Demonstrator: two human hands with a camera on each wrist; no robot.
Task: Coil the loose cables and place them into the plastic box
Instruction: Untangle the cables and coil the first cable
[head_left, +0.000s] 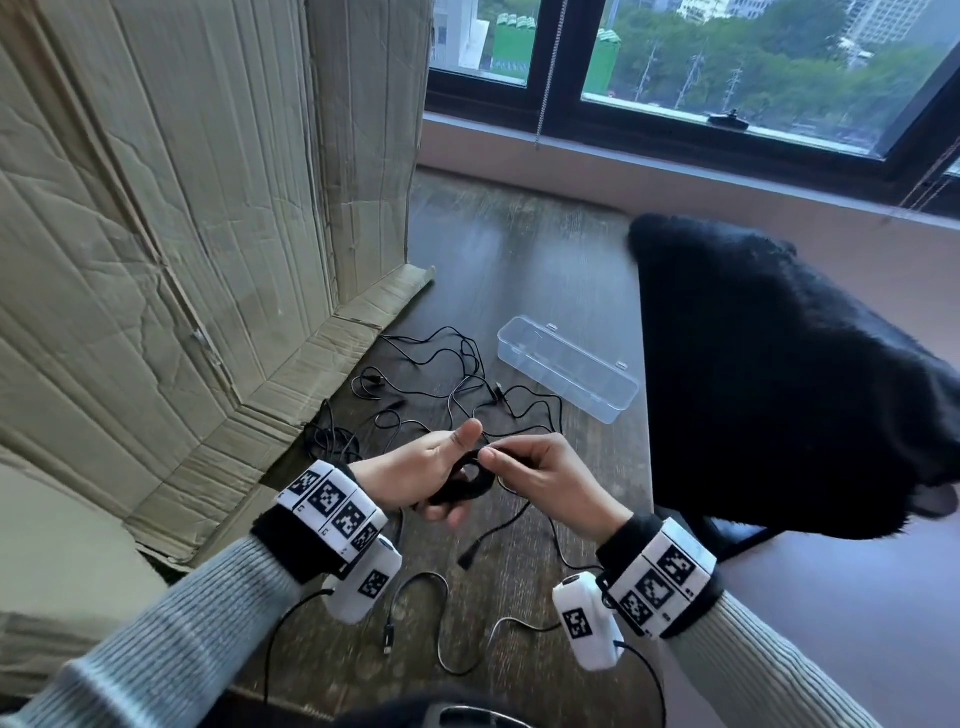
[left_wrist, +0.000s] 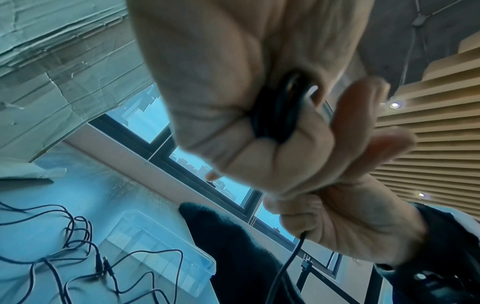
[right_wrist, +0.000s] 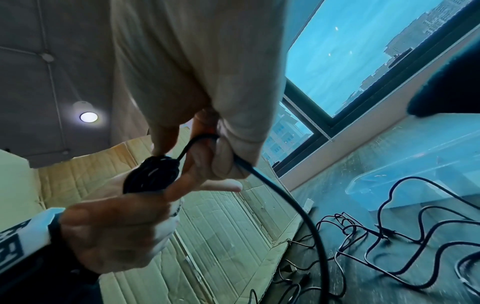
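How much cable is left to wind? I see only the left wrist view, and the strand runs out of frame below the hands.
Observer: Little. In the head view a short black tail drops from the right hand and ends in a plug.
Operator: How is the right hand holding it?
Observer: The right wrist view shows its fingers pinching the strand just off the black cable coil, which the left hand grips.
Operator: Is the box ready?
Observer: In the head view the clear rectangular plastic box lies lidless beyond the tangle of loose black cables. I see nothing in it.
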